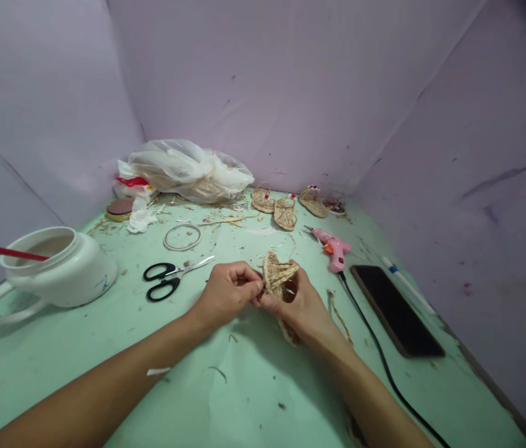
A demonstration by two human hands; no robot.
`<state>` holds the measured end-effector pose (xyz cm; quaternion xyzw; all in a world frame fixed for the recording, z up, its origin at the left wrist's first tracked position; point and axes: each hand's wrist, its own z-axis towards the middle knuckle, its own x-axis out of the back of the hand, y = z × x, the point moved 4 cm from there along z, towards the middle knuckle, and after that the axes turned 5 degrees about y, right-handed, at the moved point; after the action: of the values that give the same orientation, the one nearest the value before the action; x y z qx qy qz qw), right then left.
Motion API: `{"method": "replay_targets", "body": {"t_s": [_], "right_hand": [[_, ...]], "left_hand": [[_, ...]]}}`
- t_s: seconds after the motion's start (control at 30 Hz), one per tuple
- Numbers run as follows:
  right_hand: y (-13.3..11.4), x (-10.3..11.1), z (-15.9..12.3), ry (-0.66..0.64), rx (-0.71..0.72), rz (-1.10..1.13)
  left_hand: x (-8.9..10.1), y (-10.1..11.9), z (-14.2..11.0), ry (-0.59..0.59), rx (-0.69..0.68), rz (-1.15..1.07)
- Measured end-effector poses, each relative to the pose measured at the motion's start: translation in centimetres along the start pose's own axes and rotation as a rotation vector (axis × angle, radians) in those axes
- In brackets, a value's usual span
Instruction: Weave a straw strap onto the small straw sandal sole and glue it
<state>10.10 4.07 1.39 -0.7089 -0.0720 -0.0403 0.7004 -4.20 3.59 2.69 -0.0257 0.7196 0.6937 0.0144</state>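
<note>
A miniature slipper [271, 269] of woven straw is held up on its side over the middle of the table. My right hand [299, 302] is closed round it, thumb on the near side and fingers behind; part of its sole shows below the palm. At the slipper's left edge, my left hand [235, 287] pinches with thumb and forefinger. What lies between those fingertips is too small to make out. Black-handled scissors [170, 280] lie left of my left hand, blades pointing right. Beyond my right hand rests a pink glue gun [335, 247].
Several finished-looking straw slippers [285, 214] with red beads stand at the back. A white plastic bag [183, 168], a roll of tape [182, 237] and a white jug [64, 267] with a red stick are leftward. A phone [396, 311] and black cord [377, 348] lie right.
</note>
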Motion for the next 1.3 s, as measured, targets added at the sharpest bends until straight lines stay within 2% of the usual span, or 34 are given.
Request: {"method": "replay_targets", "body": {"t_s": [0.13,0.4,0.67,0.83,1.03,1.1,1.2,1.3], "right_hand": [[-0.1,-0.2,-0.4,0.029,-0.037,-0.031],[0.2,0.0,-0.2,0.058,0.037,0.041],[0.0,0.0,-0.3,0.075,0.036,0.043],[-0.2,0.1,-0.4,0.104,0.037,0.021],[-0.3,0.3,-0.4,0.109,0.039,0.020],[-0.4,0.3,-0.4,0.108,0.035,0.030],[-0.6,0.3,-0.4,0.108,0.029,0.022],[-0.6,0.3,-0.4,0.107,0.011,-0.012]], "left_hand": [[-0.6,0.1,-0.5,-0.001,-0.008,-0.015],[-0.4,0.1,-0.5,-0.060,-0.029,-0.007],[-0.6,0.2,-0.6,-0.099,-0.057,-0.038],[-0.5,-0.1,-0.7,-0.021,-0.076,0.085],[-0.1,-0.1,-1.0,0.126,-0.169,0.177],[-0.1,0.1,-1.1,0.130,-0.211,0.257],[-0.3,0.8,-1.5,0.086,-0.364,0.431],[-0.4,1.6,-2.1,0.097,-0.590,0.560]]}}
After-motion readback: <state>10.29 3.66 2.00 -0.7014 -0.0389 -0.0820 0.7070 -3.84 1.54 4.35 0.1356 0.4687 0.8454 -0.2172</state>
